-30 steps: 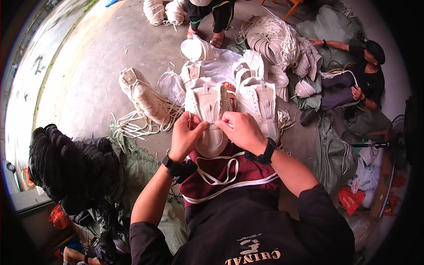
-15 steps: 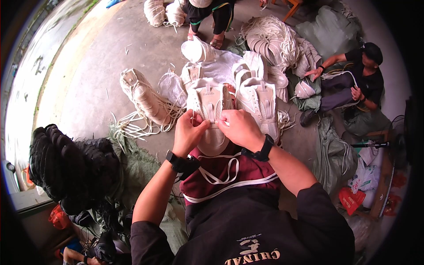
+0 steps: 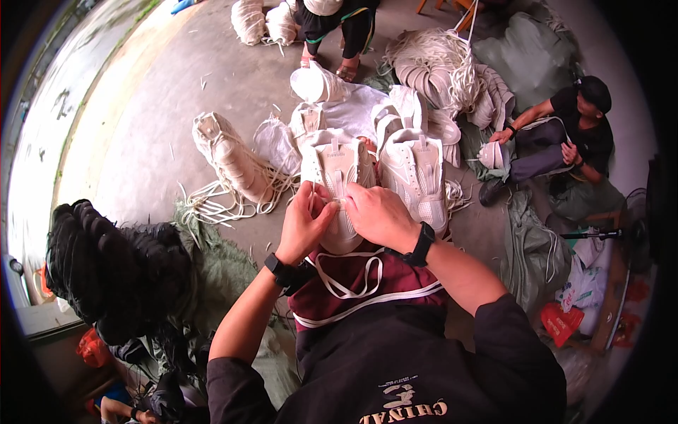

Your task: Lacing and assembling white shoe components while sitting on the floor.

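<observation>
A white shoe upper point(image 3: 337, 185) rests on the person's lap, toe toward them, its near end hidden under both hands. The left hand point(image 3: 305, 220) pinches a thin white lace with closed fingers; the right hand point(image 3: 379, 215) covers the eyelets, its fingers curled, grip hard to make out. A second white upper point(image 3: 417, 173) lies just beside, more piled behind on the concrete floor point(image 3: 141, 127)

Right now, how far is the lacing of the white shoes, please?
Looks done: little that I can confirm; whether the second white shoe beside it is laced is unclear. In hand: the left hand and right hand pinch a lace on the white shoe on the lap. Left: probably many, judging by the bundle of white shoes and loose laces on the floor.
</observation>
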`<state>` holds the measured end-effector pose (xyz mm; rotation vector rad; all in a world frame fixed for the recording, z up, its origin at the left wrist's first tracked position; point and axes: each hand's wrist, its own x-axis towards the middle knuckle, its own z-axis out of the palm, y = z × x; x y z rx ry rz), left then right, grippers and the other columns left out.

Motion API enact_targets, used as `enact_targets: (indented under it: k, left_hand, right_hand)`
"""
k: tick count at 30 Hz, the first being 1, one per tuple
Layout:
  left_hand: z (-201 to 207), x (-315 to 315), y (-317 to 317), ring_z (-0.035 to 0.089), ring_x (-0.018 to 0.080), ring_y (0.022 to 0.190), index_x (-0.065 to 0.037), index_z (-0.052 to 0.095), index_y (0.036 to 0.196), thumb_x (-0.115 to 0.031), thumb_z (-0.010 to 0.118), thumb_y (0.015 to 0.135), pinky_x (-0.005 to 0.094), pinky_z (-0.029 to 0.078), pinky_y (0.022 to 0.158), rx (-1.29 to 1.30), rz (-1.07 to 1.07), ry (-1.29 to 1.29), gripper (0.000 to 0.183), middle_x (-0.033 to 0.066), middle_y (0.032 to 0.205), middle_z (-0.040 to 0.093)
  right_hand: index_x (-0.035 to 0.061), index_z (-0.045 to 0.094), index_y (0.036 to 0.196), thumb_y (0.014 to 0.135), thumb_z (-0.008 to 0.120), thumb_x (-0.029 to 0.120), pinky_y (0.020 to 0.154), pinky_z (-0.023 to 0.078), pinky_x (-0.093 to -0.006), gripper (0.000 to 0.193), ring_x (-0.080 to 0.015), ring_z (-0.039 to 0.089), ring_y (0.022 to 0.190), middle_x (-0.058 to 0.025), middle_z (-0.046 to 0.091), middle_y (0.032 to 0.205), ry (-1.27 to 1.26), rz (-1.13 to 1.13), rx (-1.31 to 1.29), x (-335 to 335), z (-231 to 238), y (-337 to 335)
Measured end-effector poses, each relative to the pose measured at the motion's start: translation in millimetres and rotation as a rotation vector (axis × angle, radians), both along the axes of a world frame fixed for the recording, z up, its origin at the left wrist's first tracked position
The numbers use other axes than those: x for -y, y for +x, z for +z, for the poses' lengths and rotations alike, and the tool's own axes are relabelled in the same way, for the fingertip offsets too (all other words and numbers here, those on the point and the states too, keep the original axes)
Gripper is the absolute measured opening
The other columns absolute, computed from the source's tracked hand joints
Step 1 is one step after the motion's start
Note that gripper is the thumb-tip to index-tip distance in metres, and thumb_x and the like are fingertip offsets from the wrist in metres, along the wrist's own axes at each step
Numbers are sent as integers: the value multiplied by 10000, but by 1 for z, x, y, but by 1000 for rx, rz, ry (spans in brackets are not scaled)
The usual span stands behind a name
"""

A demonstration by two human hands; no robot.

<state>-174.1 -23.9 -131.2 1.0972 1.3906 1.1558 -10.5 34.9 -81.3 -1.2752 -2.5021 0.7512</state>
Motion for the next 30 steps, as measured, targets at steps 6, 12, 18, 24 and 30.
enact_targets:
  k: [6, 12, 18, 24, 30]
  left_hand:
    - [13, 6, 8, 422, 80, 522, -32, 580, 1043, -58, 645, 854, 268, 364, 499, -228, 41, 73, 202, 12, 570, 449]
    - [11, 2, 13, 477, 102, 530, -29, 637, 1023, -85, 652, 854, 273, 393, 515, -414, 93, 165, 178, 36, 599, 513]
    - [15, -6, 14, 567, 233, 562, -19, 639, 974, -133, 662, 852, 338, 451, 559, -462, 73, 198, 169, 125, 698, 608]
    - [16, -16, 8, 626, 291, 654, -21, 613, 944, -115, 640, 850, 375, 481, 594, -598, -62, 248, 136, 148, 783, 636]
    - [18, -13, 10, 633, 372, 748, -28, 556, 953, -42, 590, 824, 433, 500, 644, -743, -171, 260, 134, 151, 865, 637]
  right_hand:
    - [42, 618, 782, 907, 575, 261, 598, 512, -479, 256, -384, 650, 659, -195, 638, 661, -4, -51, 21, -5, 2, 11]
    - [41, 630, 778, 893, 623, 306, 587, 502, -467, 289, -377, 647, 663, -186, 640, 670, -82, -104, -35, -13, -1, 24]
    - [33, 610, 775, 895, 627, 302, 574, 486, -472, 295, -391, 631, 654, -201, 623, 663, -30, -116, -67, -15, -8, 24]
    - [13, 599, 753, 900, 633, 289, 538, 445, -449, 315, -376, 602, 595, -186, 585, 610, -22, -129, -128, -16, -12, 29]
    - [10, 579, 774, 915, 617, 286, 542, 436, -465, 312, -390, 603, 609, -202, 580, 620, -102, -106, -126, -20, -12, 38]
